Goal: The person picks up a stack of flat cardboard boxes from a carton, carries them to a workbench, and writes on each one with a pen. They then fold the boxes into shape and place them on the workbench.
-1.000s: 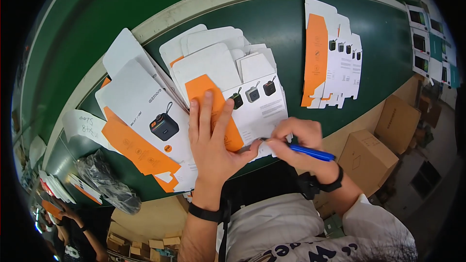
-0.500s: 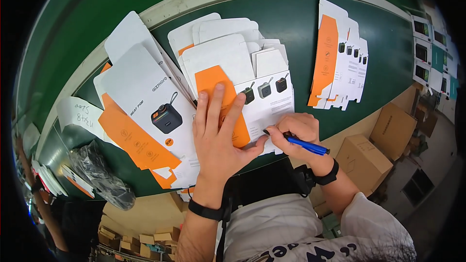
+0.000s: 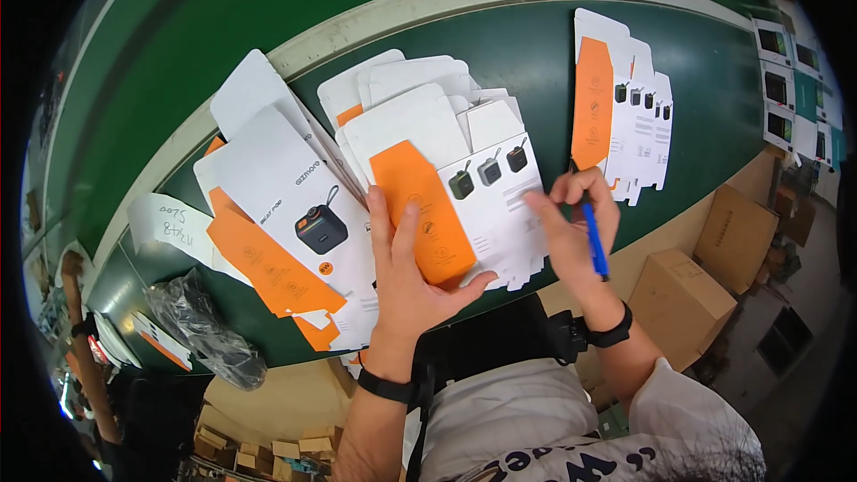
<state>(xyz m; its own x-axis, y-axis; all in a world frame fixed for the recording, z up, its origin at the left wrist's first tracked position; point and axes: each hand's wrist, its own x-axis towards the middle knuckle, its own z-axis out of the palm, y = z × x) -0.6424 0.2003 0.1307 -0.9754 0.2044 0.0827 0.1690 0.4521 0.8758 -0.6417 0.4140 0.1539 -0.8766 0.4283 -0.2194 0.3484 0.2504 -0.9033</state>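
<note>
In the middle of the green table lies a stack of flat, unfolded printed cartons [image 3: 486,232], white with an orange side panel. My left hand [image 3: 406,277] rests on its lower left edge, fingers spread over the orange panel. My right hand [image 3: 580,214] holds a blue pen [image 3: 595,241] in its curled fingers, raised by the right edge of the stack. The pen's body slants down toward my wrist, and its tip points away toward a smaller carton pile [image 3: 634,125] on the right. Left of my left hand, another carton stack [image 3: 295,187] shows a dark speaker picture.
A handwritten paper strip [image 3: 183,230] and a crumpled dark plastic bag [image 3: 205,326] lie at the left of the table [image 3: 527,31]. Brown cardboard boxes [image 3: 683,303] stand below the right edge. Another person's arm [image 3: 89,357] shows at far left.
My right hand has lifted the pen off the carton and moved right and up. My left hand has slid slightly down the orange panel, its fingers nearer the edge.
</note>
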